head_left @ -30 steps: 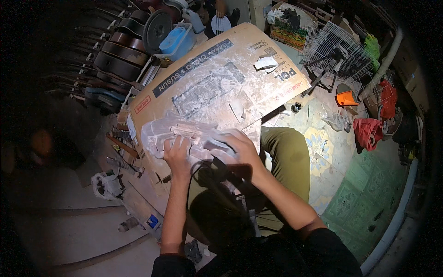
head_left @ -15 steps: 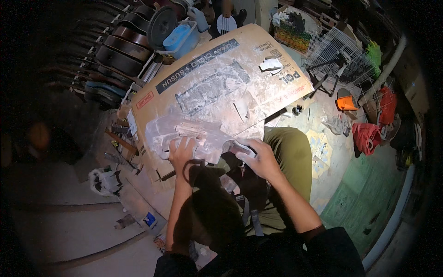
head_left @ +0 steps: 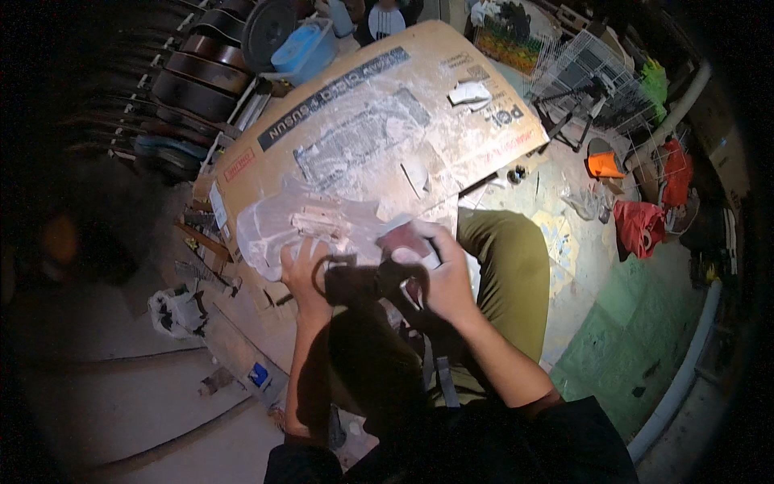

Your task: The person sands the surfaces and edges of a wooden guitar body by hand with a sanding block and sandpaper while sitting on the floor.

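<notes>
A pale, dust-covered guitar body with a rectangular cavity lies across my lap and the near edge of a flattened cardboard sheet. My left hand grips its near edge, fingers spread over the top face. At the body's right end, my right hand is closed round a folded piece of sandpaper, its reddish-brown face showing. Shadow hides part of the body between the hands. A loose curled scrap lies on the dusty cardboard beyond.
A crumpled white piece sits on the cardboard's far right. Several guitars stand in a row at the far left, beside a blue tub. To the right are a wire cage, an orange container and a red bag.
My right hand has lifted and turned at the guitar body's right end, bringing the sandpaper's reddish face into sight. My left hand stays on the body; the whole view has shifted slightly.
</notes>
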### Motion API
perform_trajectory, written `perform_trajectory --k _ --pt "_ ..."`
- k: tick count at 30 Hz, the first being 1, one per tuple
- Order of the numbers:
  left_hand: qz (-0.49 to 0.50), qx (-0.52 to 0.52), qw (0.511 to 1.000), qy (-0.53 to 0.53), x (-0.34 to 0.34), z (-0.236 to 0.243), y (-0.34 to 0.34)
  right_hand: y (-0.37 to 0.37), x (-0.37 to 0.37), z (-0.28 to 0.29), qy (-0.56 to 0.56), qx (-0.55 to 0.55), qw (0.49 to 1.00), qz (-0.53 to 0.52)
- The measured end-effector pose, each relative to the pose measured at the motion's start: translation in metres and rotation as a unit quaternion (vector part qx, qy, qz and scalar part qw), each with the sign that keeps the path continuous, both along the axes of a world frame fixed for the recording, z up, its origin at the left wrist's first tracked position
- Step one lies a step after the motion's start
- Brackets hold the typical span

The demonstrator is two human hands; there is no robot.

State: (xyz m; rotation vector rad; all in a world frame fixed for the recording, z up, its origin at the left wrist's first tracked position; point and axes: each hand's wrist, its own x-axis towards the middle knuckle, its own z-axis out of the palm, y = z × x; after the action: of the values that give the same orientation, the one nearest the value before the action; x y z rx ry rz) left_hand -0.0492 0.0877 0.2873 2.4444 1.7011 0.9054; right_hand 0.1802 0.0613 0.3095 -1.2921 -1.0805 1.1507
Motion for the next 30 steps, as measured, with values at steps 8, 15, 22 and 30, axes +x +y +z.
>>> perform_trajectory --k 8,15,22,30 --pt "0.007 0.047 0.998 0.049 0.014 0.017 0.006 0.013 0.005 -0.063 -0.112 0.025 0.990 -0.084" --pt "0.014 0.038 0.998 0.052 0.020 0.012 0.012 0.011 0.003 -0.089 -0.200 0.027 0.974 -0.105" --pt "0.022 0.015 0.997 0.071 0.017 0.010 0.017 -0.007 -0.030 -0.068 -0.085 0.141 0.976 -0.140" --pt "0.047 0.048 0.994 0.090 0.026 0.010 0.019 -0.008 -0.039 -0.061 -0.053 0.024 0.986 -0.159"
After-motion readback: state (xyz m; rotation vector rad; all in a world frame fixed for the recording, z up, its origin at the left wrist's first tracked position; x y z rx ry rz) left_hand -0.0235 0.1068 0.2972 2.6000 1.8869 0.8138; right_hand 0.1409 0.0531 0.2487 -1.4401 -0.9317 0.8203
